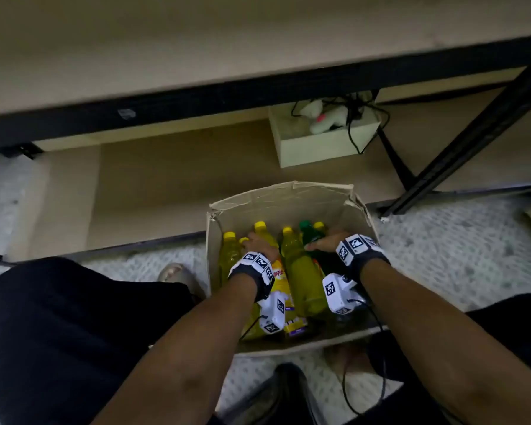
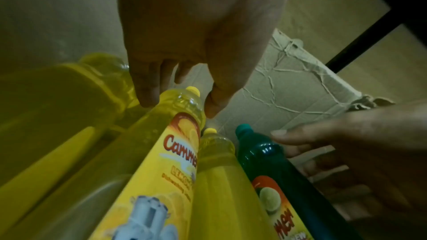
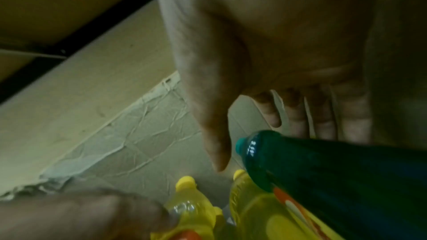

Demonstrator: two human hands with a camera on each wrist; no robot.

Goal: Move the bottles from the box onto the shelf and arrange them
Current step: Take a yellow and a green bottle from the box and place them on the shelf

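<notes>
An open cardboard box stands on the floor in front of the low shelf board. Inside it stand several yellow bottles and one green bottle. My left hand reaches into the box, its fingers and thumb curled round the neck of a labelled yellow bottle. My right hand hovers over the green bottle. Its fingers are straight behind the bottle's neck and its thumb is spread out beside the cap.
A small white box with a plush toy and cables sits on the low shelf board behind the cardboard box. A black shelf post slants down at the right. An upper shelf board overhangs. My knees flank the box.
</notes>
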